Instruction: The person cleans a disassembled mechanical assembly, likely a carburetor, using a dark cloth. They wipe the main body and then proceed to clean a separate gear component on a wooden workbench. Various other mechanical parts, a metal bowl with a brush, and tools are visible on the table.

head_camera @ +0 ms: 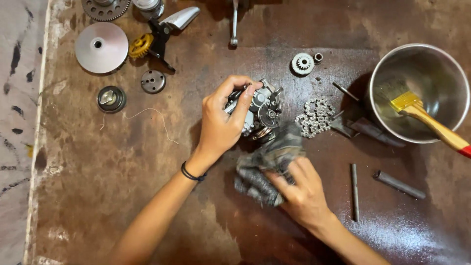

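The left hand (pixel 223 122) grips a small grey metal carburettor-like engine part (pixel 259 109) at mid-table, while the right hand (pixel 301 191) clutches a dark, grimy rag (pixel 267 164) pressed against the part's lower side — so wiping looks underway, not finished. The part sits between both hands; a steel bowl (pixel 444 73) with a yellow-bristled brush (pixel 417 110), a loose chain (pixel 315 117) and gears lie nearby.

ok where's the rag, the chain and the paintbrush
rag (pixel 260 169), head view, on the crumpled middle of the cloth
chain (pixel 315 116), head view, on the middle of the heaped links
paintbrush (pixel 405 101), head view, on the yellow band above the wooden handle
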